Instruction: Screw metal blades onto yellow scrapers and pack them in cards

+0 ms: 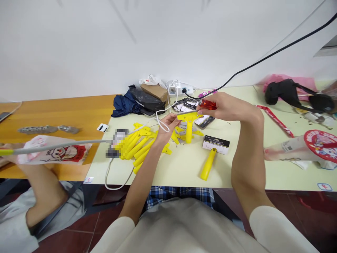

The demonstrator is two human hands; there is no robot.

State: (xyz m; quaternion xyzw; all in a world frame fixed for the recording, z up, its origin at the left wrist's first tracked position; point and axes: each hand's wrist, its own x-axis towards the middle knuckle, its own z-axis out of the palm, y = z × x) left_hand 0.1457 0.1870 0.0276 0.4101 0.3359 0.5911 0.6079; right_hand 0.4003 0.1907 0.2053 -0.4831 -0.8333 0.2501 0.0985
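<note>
A yellow scraper [189, 131] is held up over the table, its wide head across the top and its handle hanging down. The fingers of my left hand [171, 122] are closed on the left end of that head. My right hand [222, 105] grips a screwdriver [207, 104] with a clear red handle, at the head's right end; the shaft cannot be made out. Left of my hands lies a pile of yellow scrapers [138, 144], with loose yellow and metal parts beneath. Nearer me, another scraper [209, 164] has a black-and-white card [216, 144] at its head.
Behind my hands are black-and-white packages [186, 104], a power strip [181, 89] with cables, and a cardboard box [155, 93]. A plastic cup [286, 147] lies at right, near a red strap [276, 121] and black headphones [281, 92]. A co-worker's arm [44, 182] is at left.
</note>
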